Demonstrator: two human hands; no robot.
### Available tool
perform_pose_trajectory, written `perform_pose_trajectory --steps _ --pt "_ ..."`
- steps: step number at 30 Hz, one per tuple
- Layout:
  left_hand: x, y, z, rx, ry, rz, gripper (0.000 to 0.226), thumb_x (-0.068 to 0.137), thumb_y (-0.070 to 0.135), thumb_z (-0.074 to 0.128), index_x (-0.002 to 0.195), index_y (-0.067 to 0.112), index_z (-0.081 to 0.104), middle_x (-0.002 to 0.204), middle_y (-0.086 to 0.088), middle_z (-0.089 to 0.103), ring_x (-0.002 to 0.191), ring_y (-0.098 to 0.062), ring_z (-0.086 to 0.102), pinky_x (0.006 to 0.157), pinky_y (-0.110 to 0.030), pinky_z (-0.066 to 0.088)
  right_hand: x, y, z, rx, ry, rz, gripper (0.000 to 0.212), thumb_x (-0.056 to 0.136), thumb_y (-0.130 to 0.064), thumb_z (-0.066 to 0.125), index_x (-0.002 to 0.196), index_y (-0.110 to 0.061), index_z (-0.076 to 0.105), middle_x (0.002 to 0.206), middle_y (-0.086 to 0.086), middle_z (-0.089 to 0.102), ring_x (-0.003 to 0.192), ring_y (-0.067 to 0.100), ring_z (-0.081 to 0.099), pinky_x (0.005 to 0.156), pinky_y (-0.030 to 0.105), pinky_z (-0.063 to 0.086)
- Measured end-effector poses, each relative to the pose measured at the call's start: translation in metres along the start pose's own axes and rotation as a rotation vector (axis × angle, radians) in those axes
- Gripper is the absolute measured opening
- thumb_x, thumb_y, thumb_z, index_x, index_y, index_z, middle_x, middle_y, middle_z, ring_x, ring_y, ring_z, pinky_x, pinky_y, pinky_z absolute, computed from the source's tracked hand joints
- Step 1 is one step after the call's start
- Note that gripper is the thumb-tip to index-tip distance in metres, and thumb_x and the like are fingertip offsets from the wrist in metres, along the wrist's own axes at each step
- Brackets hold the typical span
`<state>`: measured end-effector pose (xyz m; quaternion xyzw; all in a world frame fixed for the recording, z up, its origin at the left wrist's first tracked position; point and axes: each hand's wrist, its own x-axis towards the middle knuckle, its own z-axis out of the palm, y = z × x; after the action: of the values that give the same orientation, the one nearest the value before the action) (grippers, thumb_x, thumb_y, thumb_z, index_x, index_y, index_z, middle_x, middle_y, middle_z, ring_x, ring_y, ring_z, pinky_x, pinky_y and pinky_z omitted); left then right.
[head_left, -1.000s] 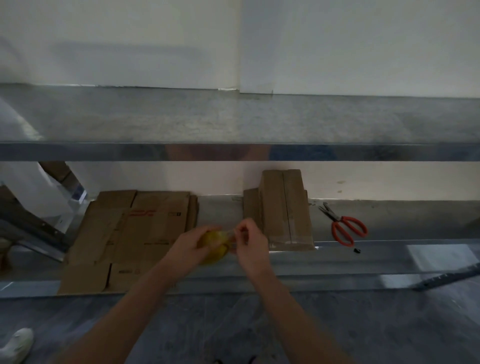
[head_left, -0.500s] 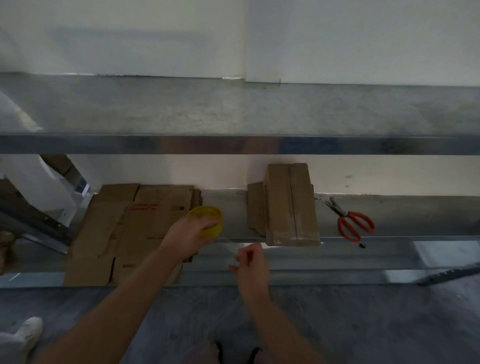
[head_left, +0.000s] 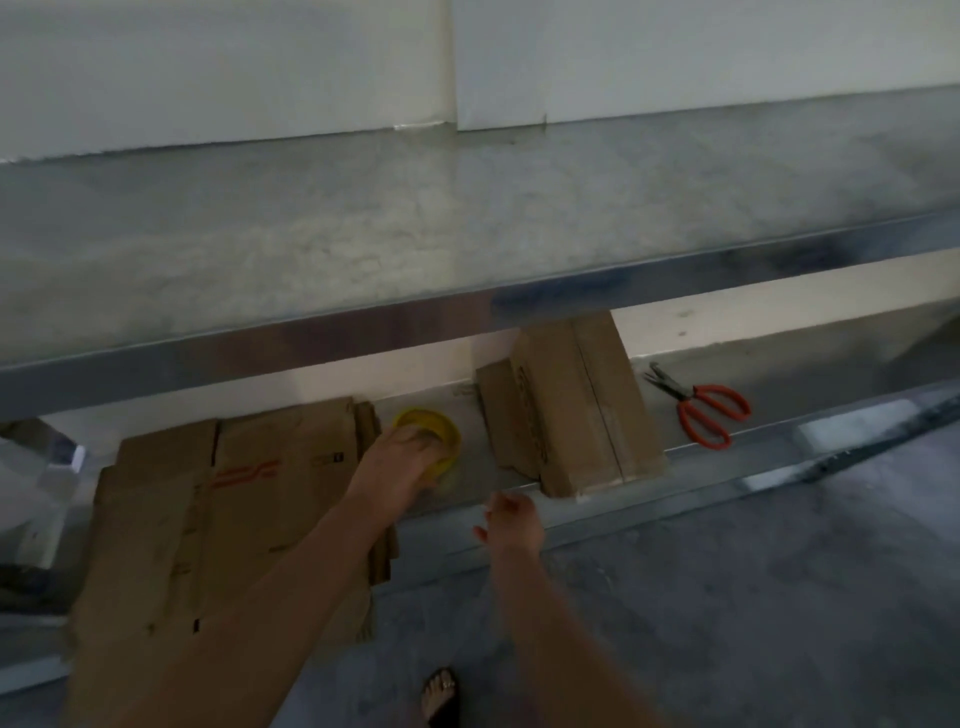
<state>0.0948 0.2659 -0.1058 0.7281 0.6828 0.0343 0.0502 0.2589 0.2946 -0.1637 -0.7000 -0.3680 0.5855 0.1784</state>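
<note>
Shelving is filling most of the view: a pale wall is rising behind, made of two panels that are meeting at a vertical seam. A grey metal upper shelf is running across the full width, its bright front rail tilting up to the right. Grey floor is spreading below it, dim and mottled. The lower shelf is sitting close to the floor, also metal and also railed in front.

Flattened cardboard is lying on the lower shelf's left part and overhanging its front edge. It is carrying a red printed mark and a small dark print, both too blurred to read. A folded cardboard bundle is standing on edge to the right. Print is running along its side, but it is unreadable.

Red-handled scissors are lying flat on the shelf right of the bundle, blades pointing to the back left.

A yellow tape roll is resting on the lower shelf between the two lots of cardboard. The left hand is gripping it from above, fingers curling over its rim. The right hand is hanging in front of the shelf rail with its fingers bent. I cannot tell whether it is pinching anything.

A sandalled foot is showing at the bottom edge.
</note>
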Motion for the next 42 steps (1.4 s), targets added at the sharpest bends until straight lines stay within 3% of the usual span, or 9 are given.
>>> perform_pose_trajectory --steps 4,9,14,23,30,32,35,39,42 --pt "-0.003 -0.004 0.014 -0.186 -0.010 -0.108 0.046 0.080 0.020 0.072 0.124 0.021 0.060 0.117 -0.003 0.066 0.108 -0.026 0.054 0.090 -0.033 0.043 0.013 0.010 0.006 -0.026 0.013 -0.020 0.022 0.100 -0.016 0.049 0.079 -0.013 0.055 0.084 0.012 0.069 0.070 0.023 0.068 0.080 0.052 0.058" --pt "-0.009 -0.007 0.025 -0.201 -0.137 -0.130 0.054 0.086 0.034 0.067 0.135 0.018 0.050 0.135 -0.004 0.048 0.124 -0.023 0.042 0.109 -0.031 0.030 -0.002 0.014 -0.004 -0.080 0.030 -0.084 0.021 0.095 -0.029 0.057 0.109 -0.016 0.047 0.113 0.012 0.065 0.103 0.030 0.063 0.092 0.044 0.052" --pt "-0.026 0.011 0.002 -0.198 0.036 -0.139 0.059 0.091 0.044 0.058 0.141 0.015 0.044 0.145 -0.005 0.042 0.135 -0.025 0.036 0.114 -0.034 0.025 -0.057 0.018 -0.041 -0.612 -0.072 -0.608 0.057 0.095 -0.049 0.051 0.141 -0.017 0.041 0.138 -0.002 0.047 0.130 0.019 0.043 0.103 0.031 0.041" --pt "-0.052 0.105 -0.039 -0.039 0.202 -0.154 0.070 0.098 0.054 0.016 0.135 0.007 0.052 0.143 -0.009 0.049 0.135 -0.029 0.042 0.112 -0.040 0.022 -0.101 -0.045 -0.138 -0.940 0.067 -1.370 0.056 0.095 -0.045 0.041 0.145 -0.019 0.045 0.152 0.007 0.043 0.146 0.029 0.030 0.116 0.050 0.028" --pt "-0.019 0.207 -0.022 -0.254 0.266 -0.353 0.062 0.094 0.051 0.030 0.146 0.017 0.037 0.148 -0.002 0.042 0.140 -0.022 0.034 0.117 -0.035 0.016 -0.026 -0.072 -0.241 -1.199 -0.043 -1.201 0.060 0.101 -0.048 0.035 0.155 -0.026 0.023 0.163 0.003 0.018 0.152 0.024 0.007 0.123 0.045 0.008" --pt "-0.012 0.224 -0.013 -0.339 0.277 -0.427 0.060 0.097 0.048 0.037 0.149 0.018 0.031 0.151 -0.001 0.037 0.140 -0.021 0.032 0.116 -0.033 0.016 -0.009 -0.071 -0.253 -1.180 -0.117 -1.121 0.059 0.101 -0.047 0.036 0.155 -0.030 0.018 0.163 0.001 0.017 0.151 0.022 0.010 0.122 0.044 0.019" --pt "-0.004 0.241 -0.005 -0.624 0.284 -0.596 0.064 0.097 0.042 0.048 0.152 0.028 0.018 0.154 0.004 0.029 0.139 -0.016 0.031 0.114 -0.029 0.024 0.001 -0.068 -0.253 -0.978 -0.265 -1.029 0.062 0.100 -0.037 0.047 0.155 -0.034 0.017 0.162 -0.001 0.021 0.144 0.022 0.031 0.113 0.041 0.038" --pt "0.010 0.256 -0.006 -0.949 0.323 -0.767 0.073 0.097 0.039 0.049 0.147 0.042 -0.004 0.137 0.021 0.031 0.118 0.002 0.042 0.088 0.001 0.029 -0.003 -0.061 -0.243 -0.578 -0.463 -0.865 0.071 0.097 -0.019 0.060 0.153 -0.037 0.020 0.162 -0.003 0.020 0.145 0.017 0.030 0.116 0.037 0.036" --pt "0.013 0.258 -0.007 -1.053 0.357 -0.792 0.075 0.095 0.036 0.056 0.149 0.040 0.004 0.136 0.021 0.036 0.104 0.012 0.048 0.084 0.003 0.034 -0.001 -0.062 -0.247 -0.335 -0.523 -0.767 0.073 0.091 -0.003 0.065 0.145 -0.039 0.032 0.154 -0.003 0.037 0.137 0.006 0.041 0.107 0.022 0.043"
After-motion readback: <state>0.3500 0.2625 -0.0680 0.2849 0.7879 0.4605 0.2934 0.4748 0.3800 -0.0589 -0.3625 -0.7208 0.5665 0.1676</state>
